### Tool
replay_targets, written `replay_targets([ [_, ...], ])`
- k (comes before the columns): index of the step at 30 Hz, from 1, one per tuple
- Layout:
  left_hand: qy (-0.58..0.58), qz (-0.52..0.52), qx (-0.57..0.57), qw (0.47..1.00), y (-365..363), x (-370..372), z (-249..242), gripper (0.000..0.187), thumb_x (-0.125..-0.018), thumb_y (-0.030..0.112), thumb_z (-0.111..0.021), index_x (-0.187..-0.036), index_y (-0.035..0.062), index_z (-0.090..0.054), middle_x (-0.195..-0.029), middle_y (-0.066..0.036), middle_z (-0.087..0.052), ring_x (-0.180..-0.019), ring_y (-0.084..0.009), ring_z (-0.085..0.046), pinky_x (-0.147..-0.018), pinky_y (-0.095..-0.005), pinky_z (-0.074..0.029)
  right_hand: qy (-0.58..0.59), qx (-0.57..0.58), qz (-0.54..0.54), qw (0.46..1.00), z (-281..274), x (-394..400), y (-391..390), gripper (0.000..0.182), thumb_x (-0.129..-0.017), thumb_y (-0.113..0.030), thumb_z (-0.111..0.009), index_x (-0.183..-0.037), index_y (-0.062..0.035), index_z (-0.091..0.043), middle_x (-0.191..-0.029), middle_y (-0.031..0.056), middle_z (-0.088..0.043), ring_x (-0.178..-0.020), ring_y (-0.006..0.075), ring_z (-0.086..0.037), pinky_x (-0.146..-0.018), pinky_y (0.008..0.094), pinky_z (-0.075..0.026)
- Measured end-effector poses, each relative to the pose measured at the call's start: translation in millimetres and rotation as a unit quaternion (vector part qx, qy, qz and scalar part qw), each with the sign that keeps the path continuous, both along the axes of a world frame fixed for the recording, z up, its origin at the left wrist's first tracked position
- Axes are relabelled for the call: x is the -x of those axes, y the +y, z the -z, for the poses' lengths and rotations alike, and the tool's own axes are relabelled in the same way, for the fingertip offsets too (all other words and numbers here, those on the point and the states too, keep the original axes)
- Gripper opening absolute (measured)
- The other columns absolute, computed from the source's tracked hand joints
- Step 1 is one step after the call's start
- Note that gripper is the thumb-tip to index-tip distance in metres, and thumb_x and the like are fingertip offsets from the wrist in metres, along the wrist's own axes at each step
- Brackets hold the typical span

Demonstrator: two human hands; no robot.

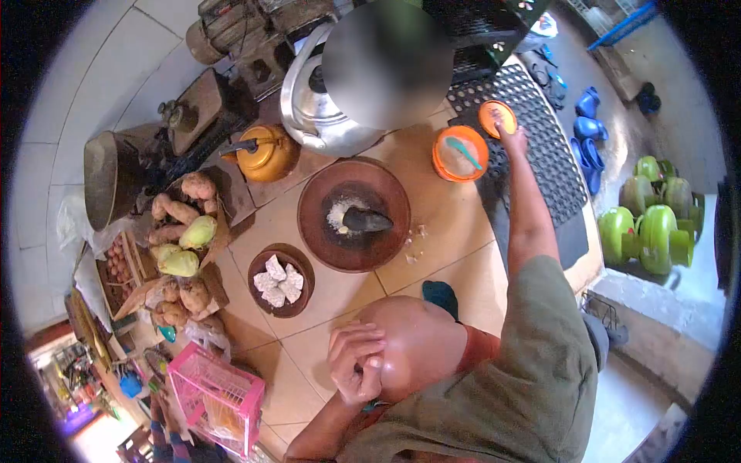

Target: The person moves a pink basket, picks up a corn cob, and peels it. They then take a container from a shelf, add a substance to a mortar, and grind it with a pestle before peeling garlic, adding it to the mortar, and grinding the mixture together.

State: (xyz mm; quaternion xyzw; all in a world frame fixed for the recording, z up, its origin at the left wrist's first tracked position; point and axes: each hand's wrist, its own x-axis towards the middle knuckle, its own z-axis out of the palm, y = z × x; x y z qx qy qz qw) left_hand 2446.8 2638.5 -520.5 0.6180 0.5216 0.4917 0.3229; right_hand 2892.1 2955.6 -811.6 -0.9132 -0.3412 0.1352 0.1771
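My right hand (512, 137) reaches out at the upper right, its fingers closed on the rim of a round orange lid (492, 116). Beside it stands an orange tub (444, 163) with pale contents and a turquoise spoon (465, 152) in it. My left hand (356, 363) rests by my bent knee, fingers curled in, with nothing visible in them. In front of me is a wide brown stone mortar (318, 239) holding a dark pestle (367, 221) and crushed white bits. A small brown bowl (262, 297) of white, speckled chunks sits to its left.
A large silver pot (316, 127) and an orange kettle (266, 158) stand behind the mortar. Potatoes (176, 216) and green chayotes (179, 262) lie at left, above a pink basket (251, 401). A black perforated mat (532, 147) and green dumbbells (656, 239) are at right.
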Motion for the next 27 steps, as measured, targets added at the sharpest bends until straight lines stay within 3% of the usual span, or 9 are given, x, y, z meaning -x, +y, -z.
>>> replay_targets([
  [2,0.011,0.011,-0.004,1.000,5.0,-2.6,3.4,0.017,-0.079,0.018,-0.055,-0.074,0.0027,-0.060,-0.078,-0.012,-0.063,-0.078,-0.0276,-0.059,-0.074,-0.0417,-0.046,0.006,0.096,0.026,0.995,-20.8,14.5,11.6,0.112,-0.055,-0.073,-0.060,-0.136,-0.0070,-0.021,-0.124,0.0223,-0.046,-0.113,0.0344,-0.047,-0.094,0.0446,-0.036],
  [7,0.000,0.005,0.004,1.000,17.8,-11.6,7.9,0.015,-0.078,0.017,-0.057,-0.073,0.0026,-0.060,-0.077,-0.011,-0.063,-0.078,-0.0281,-0.059,-0.075,-0.0408,-0.046,-0.021,0.196,0.082,0.977,-28.4,34.9,36.2,0.118,-0.052,-0.065,-0.069,-0.139,-0.0107,-0.012,-0.133,0.0162,-0.037,-0.123,0.0318,-0.035,-0.100,0.0491,-0.025],
  [9,-0.003,0.006,0.008,1.000,19.9,-13.4,8.5,0.015,-0.078,0.017,-0.057,-0.073,0.0027,-0.060,-0.077,-0.011,-0.063,-0.078,-0.0281,-0.060,-0.075,-0.0407,-0.046,-0.038,0.182,0.102,0.977,-29.4,24.2,42.3,0.114,-0.051,-0.053,-0.077,-0.138,-0.0115,-0.016,-0.130,0.0159,-0.041,-0.122,0.0318,-0.037,-0.099,0.0494,-0.027],
  [11,-0.011,-0.004,0.008,1.000,22.1,-16.0,9.9,0.014,-0.078,0.017,-0.058,-0.073,0.0035,-0.060,-0.077,-0.010,-0.063,-0.078,-0.0278,-0.060,-0.075,-0.0408,-0.046,-0.012,0.125,0.054,0.991,-37.3,12.4,32.3,0.094,-0.051,-0.039,-0.080,-0.129,-0.0099,-0.035,-0.124,0.0172,-0.046,-0.120,0.0314,-0.038,-0.096,0.0453,-0.035],
  [13,-0.010,0.004,0.008,1.000,25.2,-16.9,9.2,0.015,-0.078,0.017,-0.057,-0.073,0.0038,-0.060,-0.077,-0.010,-0.063,-0.078,-0.0277,-0.060,-0.075,-0.0407,-0.046,0.035,0.080,-0.028,0.996,25.7,-40.6,38.7,0.076,-0.053,-0.034,-0.077,-0.118,-0.0090,-0.049,-0.116,0.0177,-0.053,-0.115,0.0317,-0.044,-0.093,0.0384,-0.040],
  [16,-0.012,0.019,0.016,1.000,25.5,-20.2,5.7,0.015,-0.078,0.018,-0.057,-0.073,0.0045,-0.060,-0.077,-0.009,-0.064,-0.078,-0.0276,-0.060,-0.075,-0.0406,-0.046,-0.066,0.139,-0.093,0.984,6.2,-31.1,35.3,0.054,-0.059,-0.028,-0.072,-0.107,-0.0076,-0.058,-0.108,0.0178,-0.058,-0.108,0.0308,-0.050,-0.091,0.0335,-0.042],
  [17,-0.014,0.027,0.020,0.999,25.9,-21.1,5.0,0.015,-0.078,0.018,-0.057,-0.073,0.0049,-0.060,-0.077,-0.009,-0.064,-0.078,-0.0276,-0.060,-0.075,-0.0405,-0.046,-0.059,0.088,-0.057,0.993,13.4,-30.6,35.8,0.047,-0.063,-0.024,-0.064,-0.106,-0.0069,-0.059,-0.107,0.0190,-0.059,-0.105,0.0315,-0.053,-0.089,0.0365,-0.043],
  [20,-0.007,0.032,0.018,0.999,25.9,-22.2,4.8,0.015,-0.079,0.018,-0.056,-0.073,0.0046,-0.060,-0.077,-0.009,-0.064,-0.079,-0.0277,-0.060,-0.075,-0.0405,-0.046,-0.072,0.154,0.042,0.985,8.3,-21.7,32.2,0.046,-0.069,-0.028,-0.065,-0.112,-0.0153,-0.056,-0.113,0.0121,-0.056,-0.104,0.0280,-0.054,-0.088,0.0388,-0.045],
  [27,-0.018,0.018,0.006,1.000,22.7,-14.2,8.7,0.013,-0.079,0.015,-0.055,-0.074,0.0036,-0.060,-0.077,-0.010,-0.064,-0.078,-0.0281,-0.060,-0.074,-0.0409,-0.046,-0.099,0.058,-0.071,0.991,5.5,-3.9,-7.2,0.033,-0.067,-0.015,-0.058,-0.100,-0.0133,-0.061,-0.100,0.0122,-0.062,-0.094,0.0297,-0.059,-0.081,0.0395,-0.047],
])
